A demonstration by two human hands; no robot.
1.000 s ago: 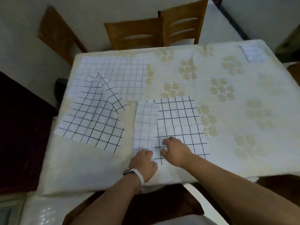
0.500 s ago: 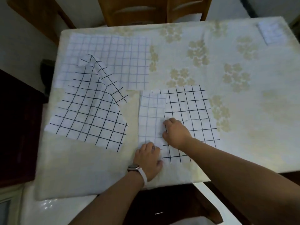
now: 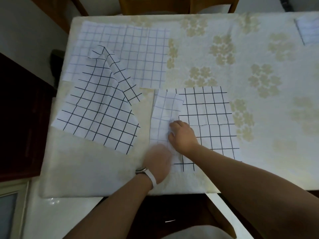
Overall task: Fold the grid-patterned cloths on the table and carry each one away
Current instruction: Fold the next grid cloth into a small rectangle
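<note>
My right hand (image 3: 183,137) lies knuckles up on the near cloth (image 3: 212,109), the white one with bold black grid lines at the middle of the counter's (image 3: 89,173) front edge. The left part of this cloth is turned over onto itself as a flap (image 3: 164,109), showing a paler back with faint lines. My right fingers (image 3: 172,125) are curled at the flap's inner edge and pinch a small bunch of the fabric there.

My left hand (image 3: 158,163) is just in front of the right one, over the flap's near corner. It is smeared by blur, so I cannot tell whether its fingers are open or closed. A white watch strap (image 3: 152,181) circles that wrist.

Near the counter's left edge a second bold-grid cloth (image 3: 96,114) lies askew. Its far corner is rumpled and turned over, and rests on a pale-grid cloth (image 3: 131,49) spread flat in the far-left corner. A small folded cloth (image 3: 308,31) sits in the far-right corner, well apart from the rest.

The counter wears a cream cover printed with tan flowers (image 3: 222,49). Wooden chairs (image 3: 155,6) stand at its far edge.
</note>
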